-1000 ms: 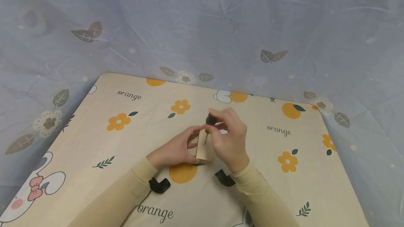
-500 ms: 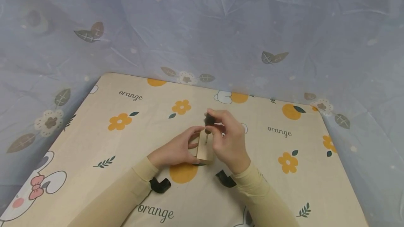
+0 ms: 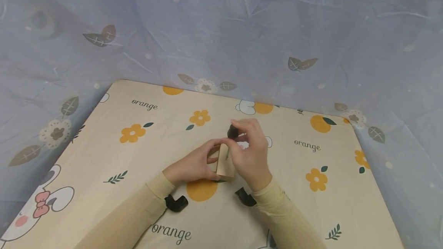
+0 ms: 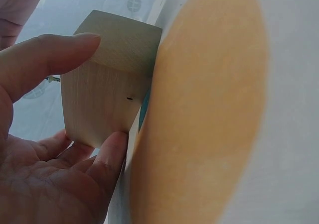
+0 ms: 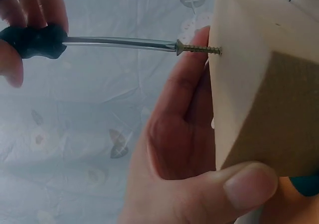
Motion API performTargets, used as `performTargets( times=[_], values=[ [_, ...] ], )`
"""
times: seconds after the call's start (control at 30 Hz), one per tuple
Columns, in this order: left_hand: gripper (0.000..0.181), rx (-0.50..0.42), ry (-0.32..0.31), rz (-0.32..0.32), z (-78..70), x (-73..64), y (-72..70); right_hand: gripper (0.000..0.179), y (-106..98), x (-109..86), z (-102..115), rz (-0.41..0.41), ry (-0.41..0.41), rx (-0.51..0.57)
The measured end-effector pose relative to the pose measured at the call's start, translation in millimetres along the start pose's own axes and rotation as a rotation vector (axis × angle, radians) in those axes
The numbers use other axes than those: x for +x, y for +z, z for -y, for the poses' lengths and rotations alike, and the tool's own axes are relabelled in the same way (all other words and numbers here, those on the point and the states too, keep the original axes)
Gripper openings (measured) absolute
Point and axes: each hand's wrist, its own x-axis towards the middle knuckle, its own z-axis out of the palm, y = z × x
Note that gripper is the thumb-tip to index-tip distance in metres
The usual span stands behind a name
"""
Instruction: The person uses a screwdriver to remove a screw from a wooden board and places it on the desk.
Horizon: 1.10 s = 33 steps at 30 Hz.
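"Hands first: what does each one hold?"

"My left hand [image 3: 194,163] grips the wooden block [image 3: 225,167], thumb on its near end, fingers reaching round toward the far side. My right hand [image 3: 252,156] pinches the dark handle of a screwdriver [image 5: 94,41] between thumb and fingers."

"Position of the block relative to the hands?"

"Between them. It sits just right of my left palm, enclosed by that thumb and those fingers. My right hand is above it and to its right, joined to it only through the tool."

"Contact at the tip?"

"Right wrist view: the metal shaft meets the head of a brass-coloured screw [image 5: 199,49]. The screw's point is in the block's upper face; most of the thread shows outside the wood. Shaft and screw run nearly in line. Depth of the point: cannot tell."

"Beneath the block?"

"A cream tablecloth [image 3: 225,220]. The block's lower edge appears to meet it, just beyond a printed orange disc [image 3: 202,192]."

"Further out?"

"Pale yellow sleeves [image 3: 119,212] to both wrists, with a black curved piece [image 3: 177,203] at the inner side of each. Printed flowers and 'orange' lettering surround my arms. Behind the table hangs a grey-blue backdrop [image 3: 221,22] with leaf motifs, creased near the top."
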Motion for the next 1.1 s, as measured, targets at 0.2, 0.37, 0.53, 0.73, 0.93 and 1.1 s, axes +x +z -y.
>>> performTargets(
  times=[0.2,0.37,0.53,0.73,0.93,1.1],
  values=[
    [0.106,0.013,-0.025,-0.006,-0.7,-0.4,0.4,0.039,-1.0,-1.5,1.2,-0.027,-0.02,-0.031],
    [0.107,0.017,-0.029,-0.011,-2.2,-0.5,1.2,0.04,-1.1,-1.7,3.1,-0.004,-0.01,-0.02],
    [0.108,0.004,-0.051,-0.015,-3.8,-0.8,1.6,0.041,-0.4,-1.6,4.2,0.035,0.0,0.0],
    [0.107,0.007,-0.036,-0.007,-4.2,-1.5,0.1,0.04,-0.1,-1.8,3.2,0.074,-0.02,-0.005],
    [0.103,0.028,0.005,-0.01,-4.3,-0.9,0.4,0.046,2.5,-3.0,2.4,0.052,-0.023,-0.015],
    [0.102,0.021,0.007,-0.01,-4.3,-1.4,0.9,0.047,4.1,-3.3,2.1,0.0,-0.03,-0.076]
  ],
)
